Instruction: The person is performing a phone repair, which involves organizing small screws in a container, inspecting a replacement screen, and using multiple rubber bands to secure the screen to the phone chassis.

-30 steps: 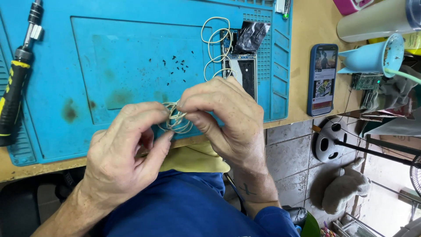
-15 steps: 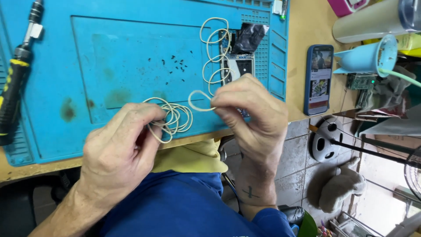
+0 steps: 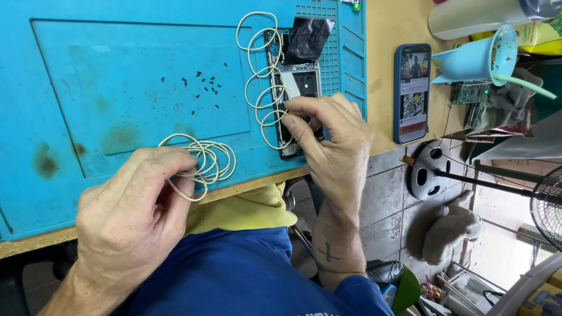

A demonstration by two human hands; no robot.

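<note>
My left hand (image 3: 137, 202) pinches a bunch of cream rubber bands (image 3: 205, 161) over the near edge of a blue work mat (image 3: 117, 76). To the right, my right hand (image 3: 333, 137) reaches onto an opened phone (image 3: 295, 88) lying on the mat, its fingertips on the phone's lower half. Several loose rubber bands (image 3: 260, 64) lie looped across the phone's left side. A black foil piece (image 3: 308, 38) rests at the phone's top. Tiny dark screws (image 3: 199, 85) are scattered mid-mat.
A phone in a blue case (image 3: 413, 90) with a lit screen lies on the wooden bench right of the mat. A light blue funnel-shaped cup (image 3: 483, 58) and a small green circuit board (image 3: 471, 93) sit further right. A fan stands on the tiled floor (image 3: 386, 193).
My right hand has left the bunch of bands and moved up to the opened phone. My left hand keeps the bunch. The view has shifted right.
</note>
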